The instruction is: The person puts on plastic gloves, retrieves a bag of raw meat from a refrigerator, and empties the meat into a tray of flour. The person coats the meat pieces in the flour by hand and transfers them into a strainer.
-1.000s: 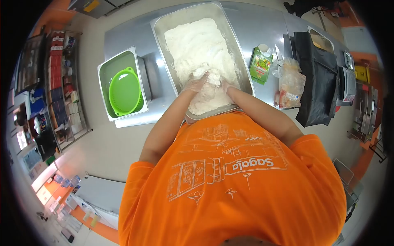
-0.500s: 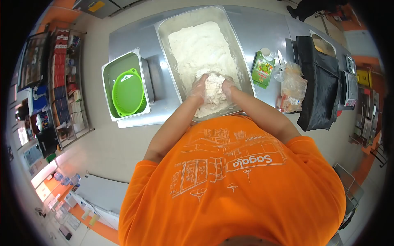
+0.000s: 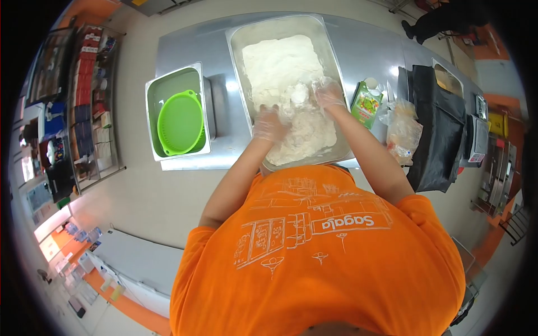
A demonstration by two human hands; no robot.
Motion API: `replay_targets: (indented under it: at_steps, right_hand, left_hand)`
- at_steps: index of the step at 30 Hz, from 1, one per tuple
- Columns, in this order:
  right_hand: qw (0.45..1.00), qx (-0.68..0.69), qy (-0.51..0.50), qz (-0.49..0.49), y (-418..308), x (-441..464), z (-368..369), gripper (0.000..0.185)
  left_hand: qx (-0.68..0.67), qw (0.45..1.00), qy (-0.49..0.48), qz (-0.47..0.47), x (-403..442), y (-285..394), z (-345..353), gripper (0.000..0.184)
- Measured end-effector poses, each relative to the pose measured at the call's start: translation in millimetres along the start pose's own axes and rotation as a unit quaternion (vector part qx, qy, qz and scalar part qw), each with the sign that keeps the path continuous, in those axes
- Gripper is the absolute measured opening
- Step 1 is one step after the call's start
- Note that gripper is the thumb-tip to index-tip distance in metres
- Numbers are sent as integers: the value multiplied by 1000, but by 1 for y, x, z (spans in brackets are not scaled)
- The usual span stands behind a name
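Note:
A deep steel pan (image 3: 234, 56) holds a broad bed of white flour (image 3: 283, 59), with a rougher, clumpy patch nearest my body. Both my hands wear clear plastic gloves and are inside the pan. On the left side, my left hand (image 3: 270, 125) lies low over the flour with its fingers apart. My right hand (image 3: 328, 94) is by the pan's right wall, fingers spread and dusted with flour. Between them sits a small white mound (image 3: 298, 95) of flour. Neither hand grips anything that I can see.
The steel table (image 3: 224, 84) carries a smaller pan (image 3: 150, 101) with a green strainer (image 3: 180, 123) at left. To the right are a green packet (image 3: 367, 105), a plastic bag (image 3: 404, 131) and a black bag (image 3: 436, 129). Another person's dark-clothed leg (image 3: 443, 19) shows far right.
My hands, earlier close together around a heap of crumbly flour mix, have parted. The heap is down in the pan; my right hand moved forward and right, my left slightly lower. The view shifted a little.

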State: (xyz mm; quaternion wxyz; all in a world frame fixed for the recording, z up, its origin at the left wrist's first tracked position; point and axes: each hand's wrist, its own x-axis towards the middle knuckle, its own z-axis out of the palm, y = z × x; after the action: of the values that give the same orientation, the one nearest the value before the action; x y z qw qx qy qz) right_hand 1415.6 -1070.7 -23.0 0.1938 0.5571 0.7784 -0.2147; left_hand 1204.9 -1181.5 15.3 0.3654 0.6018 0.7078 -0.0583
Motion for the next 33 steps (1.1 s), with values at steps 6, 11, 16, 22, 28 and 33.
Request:
replay_targets:
  at_steps: [6, 11, 16, 22, 28, 33]
  right_hand:
    - [981, -115, 94, -127, 2, 64, 104, 47]
    - [918, 175, 51, -352, -30, -1, 108, 48]
    - [982, 186, 4, 19, -16, -9, 41, 54]
    - [979, 148, -118, 81, -3, 2, 76, 73]
    - [748, 595, -212, 204, -44, -44, 101, 80]
    - [620, 738, -181, 196, -50, -38, 130, 70]
  left_hand:
    - [-10, 991, -127, 47, 5, -10, -35, 78]
    - [-110, 978, 171, 54, 19, -1, -57, 78]
    - [14, 998, 54, 13, 81, -9, -4, 86]
    - [25, 976, -211, -41, 53, 24, -12, 99]
    - [-259, 935, -188, -152, 34, -6, 41, 99]
    - [-380, 889, -38, -253, 25, 7, 67, 100]
